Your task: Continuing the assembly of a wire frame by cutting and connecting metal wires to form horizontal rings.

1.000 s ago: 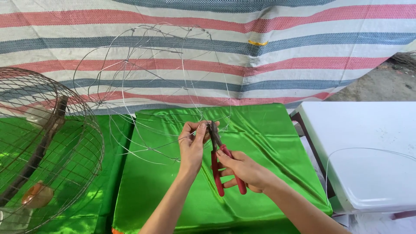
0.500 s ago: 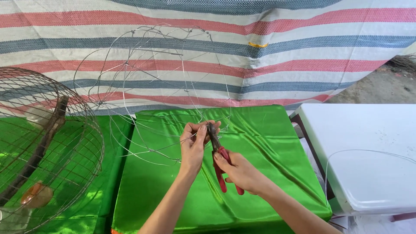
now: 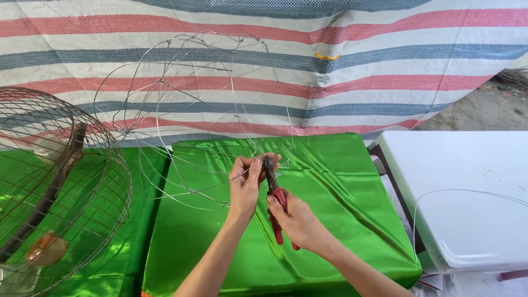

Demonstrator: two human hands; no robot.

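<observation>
At centre, the left hand (image 3: 245,184) pinches the wire frame (image 3: 187,110) over the green cloth (image 3: 330,187); the right hand (image 3: 297,223) squeezes red-handled pliers (image 3: 275,201). At nine o'clock, a rusty wire cage (image 3: 60,187) holds a brown object.

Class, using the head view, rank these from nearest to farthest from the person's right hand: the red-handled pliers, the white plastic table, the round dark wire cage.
1. Red-handled pliers: gripped in the right hand.
2. White plastic table: off to the right.
3. Round dark wire cage: far left, on green cloth.
</observation>
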